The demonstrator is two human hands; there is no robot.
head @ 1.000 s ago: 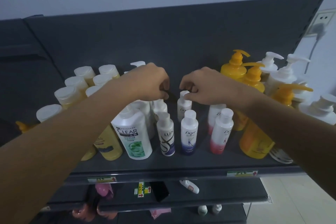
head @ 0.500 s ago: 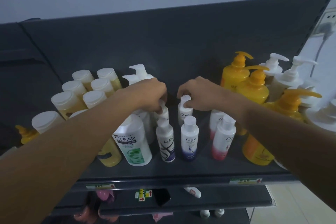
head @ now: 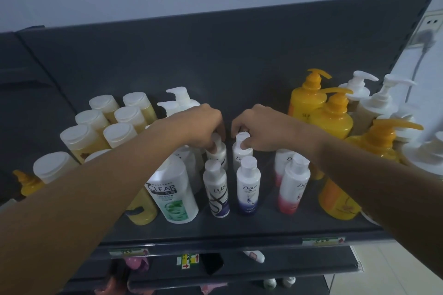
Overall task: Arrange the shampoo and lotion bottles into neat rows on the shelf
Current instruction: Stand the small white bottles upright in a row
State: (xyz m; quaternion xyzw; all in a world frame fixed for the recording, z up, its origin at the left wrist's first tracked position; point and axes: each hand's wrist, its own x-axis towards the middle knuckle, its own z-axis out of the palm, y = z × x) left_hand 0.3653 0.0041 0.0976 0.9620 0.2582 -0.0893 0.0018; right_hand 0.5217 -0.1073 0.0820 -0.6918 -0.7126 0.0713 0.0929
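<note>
On the dark grey shelf (head: pixel 239 227) stand small white bottles in short rows. My left hand (head: pixel 201 127) pinches the cap of the rear Lux bottle (head: pixel 219 153). My right hand (head: pixel 261 128) pinches the cap of the rear Dove bottle (head: pixel 241 153). In front of them stand a Lux bottle (head: pixel 216 189) and a blue-based Dove bottle (head: pixel 248 187). Two pink-based Dove bottles (head: pixel 292 187) stand to the right, a white Clear bottle (head: pixel 172 191) to the left.
Several yellow flip-cap bottles (head: pixel 105 127) fill the left side. Orange pump bottles (head: pixel 335 117) and white pump bottles (head: pixel 374 100) crowd the right. White pump bottles (head: pixel 179 100) stand behind my left hand. Lower shelves (head: pixel 287 268) hold small items. A wall socket (head: pixel 431 29) is at right.
Both hands have drawn the two rear small bottles slightly forward, closer behind the front Lux and Dove bottles. The view has shifted a little.
</note>
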